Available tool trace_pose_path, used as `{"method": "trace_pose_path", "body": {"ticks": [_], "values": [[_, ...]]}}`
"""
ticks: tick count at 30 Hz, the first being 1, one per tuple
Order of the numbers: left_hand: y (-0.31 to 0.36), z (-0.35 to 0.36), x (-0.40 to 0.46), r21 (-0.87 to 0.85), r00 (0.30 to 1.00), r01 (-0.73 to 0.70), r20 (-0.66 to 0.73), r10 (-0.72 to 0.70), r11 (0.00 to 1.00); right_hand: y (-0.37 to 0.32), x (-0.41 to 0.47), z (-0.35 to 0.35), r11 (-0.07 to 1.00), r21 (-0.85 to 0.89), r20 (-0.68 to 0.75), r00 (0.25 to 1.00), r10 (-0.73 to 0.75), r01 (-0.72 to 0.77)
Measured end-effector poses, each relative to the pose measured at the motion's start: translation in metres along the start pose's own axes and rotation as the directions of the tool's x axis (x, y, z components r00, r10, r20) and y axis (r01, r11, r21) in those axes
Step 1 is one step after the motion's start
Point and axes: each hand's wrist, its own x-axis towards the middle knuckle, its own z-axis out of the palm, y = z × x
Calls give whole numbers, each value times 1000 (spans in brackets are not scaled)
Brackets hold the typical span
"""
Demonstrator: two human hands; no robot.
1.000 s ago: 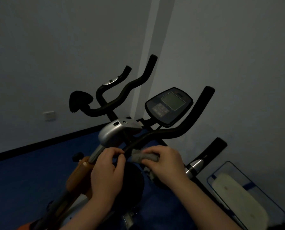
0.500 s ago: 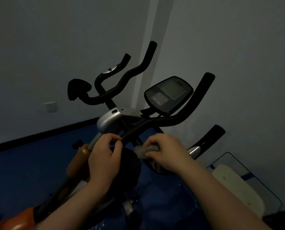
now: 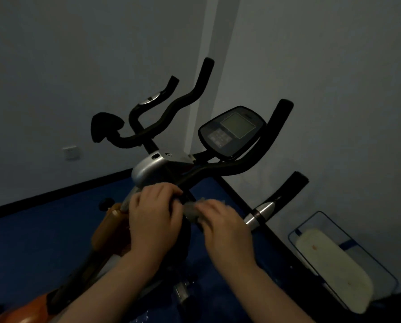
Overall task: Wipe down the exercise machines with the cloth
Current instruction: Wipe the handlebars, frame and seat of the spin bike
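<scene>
Your right hand (image 3: 225, 226) clamps the grey cloth (image 3: 191, 209) against the black handlebar (image 3: 220, 170) of the exercise bike; your left hand (image 3: 154, 213) curls around the bar just beside it. Above the grip sits the console (image 3: 232, 131). Blue floor (image 3: 31, 234) lies below, grey walls (image 3: 78, 54) behind.

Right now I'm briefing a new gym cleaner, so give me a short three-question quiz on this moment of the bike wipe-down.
1. True or false: the grey cloth is under the right hand.
2. What does the left hand grip? A) the console B) the black handlebar tube C) the silver pulse sensor
3. Fill in: the console stands ____ both hands.

Key: 1 true. 2 B, the black handlebar tube, low near the silver housing. 3 above; nothing touches it.
</scene>
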Motion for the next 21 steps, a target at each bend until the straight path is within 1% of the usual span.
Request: {"method": "trace_pose_path", "body": {"ticks": [3,4,5,7,8,9,10,11,13,14,15,17,19,20,21], "values": [[11,4,5,12,990,-135,45,135,991,14,-30,-15,986,-71,-36,987,-154,151],[11,4,7,1,988,-149,38,149,989,23,-35,-22,979,-115,-85,980,-178,168],[10,4,8,-19,988,-151,21,152,988,35,-36,-29,978,-150,-152,974,-170,147],[7,3,8,-84,987,-159,-17,158,984,61,-25,-42,984,-176,-335,940,-69,9],[7,3,7,-106,986,-164,-27,162,981,69,-20,-46,987,-136,-426,905,15,-81],[7,3,6,-115,986,-166,-33,163,979,72,-16,-46,987,-78,-479,873,86,-140],[7,3,6,-120,986,-164,-37,161,979,70,-16,-43,988,-40,-492,864,109,-147],[7,3,5,-126,987,-160,-41,156,979,66,-20,-37,994,-40,-459,885,74,-104],[6,4,6,-134,988,-155,-46,150,979,64,-30,-30,989,-120,-305,945,-121,88],[5,4,5,-132,987,-156,-45,152,979,72,-29,-35,975,-149,-248,949,-196,163],[5,5,5,-129,987,-157,-46,152,979,84,-26,-43,972,-157,-245,946,-212,177],[5,5,5,-124,989,-144,-48,139,982,104,-17,-55,985,-149,-342,931,-129,82],[5,5,4,-119,992,-124,-54,118,985,103,-20,-51,999,-49,-404,914,-37,19],[5,5,3,-116,992,-119,-53,114,986,97,-26,-43,999,-12,-394,918,-36,34],[4,4,3,-109,993,-115,-51,110,987,93,-34,-36,995,-8,-365,926,-98,102]]}}
